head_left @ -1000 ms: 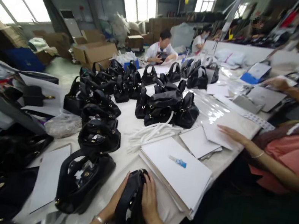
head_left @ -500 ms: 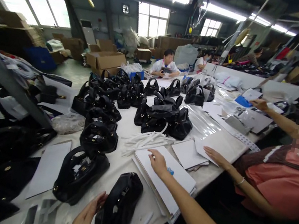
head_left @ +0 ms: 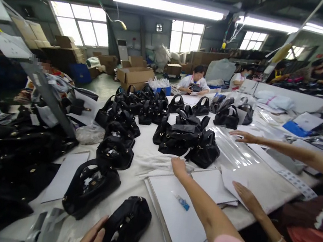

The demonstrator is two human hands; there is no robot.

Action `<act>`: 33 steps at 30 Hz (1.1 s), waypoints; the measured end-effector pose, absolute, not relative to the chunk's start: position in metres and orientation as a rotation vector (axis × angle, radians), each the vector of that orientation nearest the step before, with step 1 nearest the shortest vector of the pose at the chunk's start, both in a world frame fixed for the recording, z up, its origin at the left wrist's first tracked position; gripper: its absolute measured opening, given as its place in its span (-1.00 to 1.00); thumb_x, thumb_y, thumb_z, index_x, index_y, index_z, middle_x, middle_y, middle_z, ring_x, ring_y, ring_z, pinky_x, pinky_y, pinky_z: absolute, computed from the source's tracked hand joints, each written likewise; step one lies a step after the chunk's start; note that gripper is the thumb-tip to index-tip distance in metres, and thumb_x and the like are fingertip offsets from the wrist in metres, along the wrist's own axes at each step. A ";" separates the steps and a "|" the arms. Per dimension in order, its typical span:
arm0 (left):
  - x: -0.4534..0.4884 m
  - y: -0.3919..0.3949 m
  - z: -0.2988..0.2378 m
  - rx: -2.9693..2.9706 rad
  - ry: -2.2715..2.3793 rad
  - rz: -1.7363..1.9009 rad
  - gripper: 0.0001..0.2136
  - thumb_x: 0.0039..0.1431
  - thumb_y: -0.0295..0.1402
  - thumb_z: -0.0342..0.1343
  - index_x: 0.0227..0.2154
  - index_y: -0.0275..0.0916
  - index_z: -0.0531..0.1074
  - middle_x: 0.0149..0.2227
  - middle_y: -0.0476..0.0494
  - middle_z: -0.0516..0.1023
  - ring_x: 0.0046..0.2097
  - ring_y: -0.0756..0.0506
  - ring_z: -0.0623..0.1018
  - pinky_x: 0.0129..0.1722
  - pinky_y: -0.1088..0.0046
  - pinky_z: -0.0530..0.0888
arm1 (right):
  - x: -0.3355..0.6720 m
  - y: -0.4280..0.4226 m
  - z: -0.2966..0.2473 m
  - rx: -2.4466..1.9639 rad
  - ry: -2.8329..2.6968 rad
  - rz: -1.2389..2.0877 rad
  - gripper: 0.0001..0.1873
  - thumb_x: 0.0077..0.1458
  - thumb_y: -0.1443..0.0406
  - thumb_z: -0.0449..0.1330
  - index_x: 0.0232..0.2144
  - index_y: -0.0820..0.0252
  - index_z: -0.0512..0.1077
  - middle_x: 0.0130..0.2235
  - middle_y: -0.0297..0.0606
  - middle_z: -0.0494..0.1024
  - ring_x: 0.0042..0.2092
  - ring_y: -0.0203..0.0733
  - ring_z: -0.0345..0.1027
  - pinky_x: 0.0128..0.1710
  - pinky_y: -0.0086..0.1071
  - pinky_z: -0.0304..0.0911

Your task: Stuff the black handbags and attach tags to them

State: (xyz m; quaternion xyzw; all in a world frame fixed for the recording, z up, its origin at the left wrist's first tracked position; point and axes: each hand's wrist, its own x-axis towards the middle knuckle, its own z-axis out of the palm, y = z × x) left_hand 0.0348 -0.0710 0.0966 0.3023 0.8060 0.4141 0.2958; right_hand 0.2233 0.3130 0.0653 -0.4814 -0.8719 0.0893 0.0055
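Observation:
My left hand (head_left: 90, 238) rests against the left side of a black handbag (head_left: 127, 227) lying at the near table edge, its fingers stretched out rather than wrapped round it. My right hand (head_left: 178, 167) reaches down onto a loose pile of white flexible strips (head_left: 154, 159); its fingertips are hidden, so a grip cannot be made out. Under my right forearm is a stack of white boards (head_left: 175, 219) with a small blue item (head_left: 183, 202) on top. Another black handbag (head_left: 91, 188) with a raised handle stands left of the near one.
Several black handbags (head_left: 182, 135) stand across the table (head_left: 149, 135), with more heaped at left (head_left: 11, 157). At right, a co-worker's hand (head_left: 244, 194) touches white sheets (head_left: 233, 181); the other hand (head_left: 241, 136) is over clear plastic (head_left: 234, 150). A slanted post (head_left: 50, 97) rises at left.
My right hand has moved from above the board stack forward to the white strips. My left hand stays beside the handbag. The co-worker's far arm has come inward over the plastic. The view has swung left.

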 end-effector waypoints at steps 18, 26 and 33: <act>0.035 -0.013 0.147 0.754 1.745 1.184 -0.68 0.03 -0.18 0.23 -0.24 -0.31 0.50 -0.26 -0.16 0.62 -0.20 -0.16 0.57 -0.19 0.39 0.44 | 0.345 0.127 0.080 -0.984 -2.253 2.155 -0.78 -0.14 0.24 0.27 -0.39 0.22 0.58 -0.51 -0.35 0.51 -0.45 -0.29 0.30 -0.44 -0.48 0.16; 0.030 -0.012 0.134 0.689 1.523 1.305 -0.66 0.03 -0.17 0.26 -0.20 -0.31 0.51 -0.21 -0.21 0.62 -0.15 -0.14 0.57 -0.09 0.38 0.43 | 0.320 0.056 0.074 -1.298 -2.002 2.294 -0.80 -0.18 0.25 0.27 -0.44 0.22 0.57 -0.60 -0.40 0.44 -0.63 -0.40 0.16 -0.65 -0.54 0.08; 0.029 -0.013 0.128 0.721 1.468 1.269 -0.63 0.05 -0.16 0.24 -0.16 -0.31 0.48 -0.20 -0.21 0.61 -0.15 -0.13 0.57 -0.10 0.38 0.44 | 0.262 0.038 0.085 -1.137 -1.598 2.277 -0.63 -0.14 0.15 0.31 -0.28 0.27 0.53 -0.60 -0.45 0.38 -0.59 -0.40 0.20 -0.56 -0.51 0.19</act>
